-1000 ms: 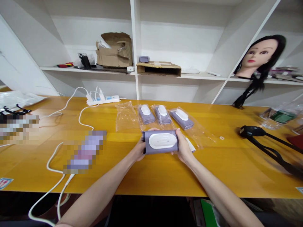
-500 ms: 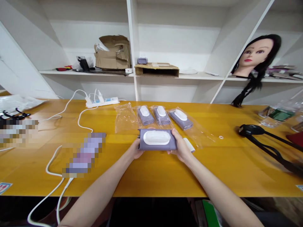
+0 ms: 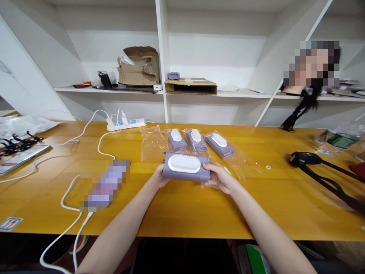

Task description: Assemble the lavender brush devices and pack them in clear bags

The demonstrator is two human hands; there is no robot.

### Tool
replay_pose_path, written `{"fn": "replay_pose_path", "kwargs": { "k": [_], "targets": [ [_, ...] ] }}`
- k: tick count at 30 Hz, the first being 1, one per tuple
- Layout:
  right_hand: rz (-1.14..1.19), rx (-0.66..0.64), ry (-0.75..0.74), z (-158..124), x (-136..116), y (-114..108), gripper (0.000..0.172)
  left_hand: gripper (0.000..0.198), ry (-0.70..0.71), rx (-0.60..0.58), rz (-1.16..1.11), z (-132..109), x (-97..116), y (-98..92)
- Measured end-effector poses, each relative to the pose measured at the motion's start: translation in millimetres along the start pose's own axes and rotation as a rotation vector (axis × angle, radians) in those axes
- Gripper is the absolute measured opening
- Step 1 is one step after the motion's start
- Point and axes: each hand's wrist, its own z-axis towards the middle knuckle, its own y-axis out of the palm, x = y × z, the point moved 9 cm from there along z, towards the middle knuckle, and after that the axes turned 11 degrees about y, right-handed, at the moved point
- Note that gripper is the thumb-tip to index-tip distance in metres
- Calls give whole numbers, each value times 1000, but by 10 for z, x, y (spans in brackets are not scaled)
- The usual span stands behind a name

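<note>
A lavender block-shaped case (image 3: 186, 176) with a white oval, bristly-looking pad on its upper face is held level between my two hands, above the table. My left hand (image 3: 162, 177) grips its left end, with most of those fingers hidden beneath. At the right end, my right hand (image 3: 219, 177) holds it, thumb on the top face by the white pad and fingers curled under. Behind it lie three similar lavender cases, the left one (image 3: 177, 145), the middle one (image 3: 196, 145) and the right one (image 3: 224, 150), in clear plastic wrap. A small white piece (image 3: 227, 171) shows partly behind my right hand.
A blurred phone (image 3: 107, 186) on a white cable lies to the left, and a power strip (image 3: 129, 123) stands behind. Black straps (image 3: 310, 163) and a plastic bottle (image 3: 336, 140) are at the right. Shelves hold cardboard boxes (image 3: 139, 68) and a mannequin head (image 3: 310, 68).
The held case has shifted slightly left and tilted, its right end lower. My right thumb now rests flatter across its top edge. The whole view has moved a little.
</note>
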Motion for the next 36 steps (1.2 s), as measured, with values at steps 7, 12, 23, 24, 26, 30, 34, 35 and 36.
{"fn": "replay_pose_path", "kwargs": {
  "k": [7,12,23,24,26,30,34,35,36],
  "targets": [
    [-72,-83,32,-9,29,31,24,64,32,-74,55,-7,154,110],
    [-61,-105,6,-33,12,58,22,64,28,-71,103,-8,201,145],
    [-45,-59,-4,-8,6,32,18,59,69,-64,115,-1,220,110],
    [-38,-52,-16,-7,2,34,18,59,74,-63,113,-2,223,112],
    [-36,-31,-34,-9,0,38,18,59,90,-61,110,-4,238,122],
    [-75,5,-47,-21,7,65,21,59,83,-46,119,-16,237,125],
    [-46,25,-60,-29,-8,73,21,60,75,-33,121,-21,229,97],
    [-35,23,-62,-28,-11,71,21,60,74,-36,116,-20,225,93],
    [-26,16,-61,-25,-11,70,21,60,72,-39,112,-20,218,89]
  ]
}}
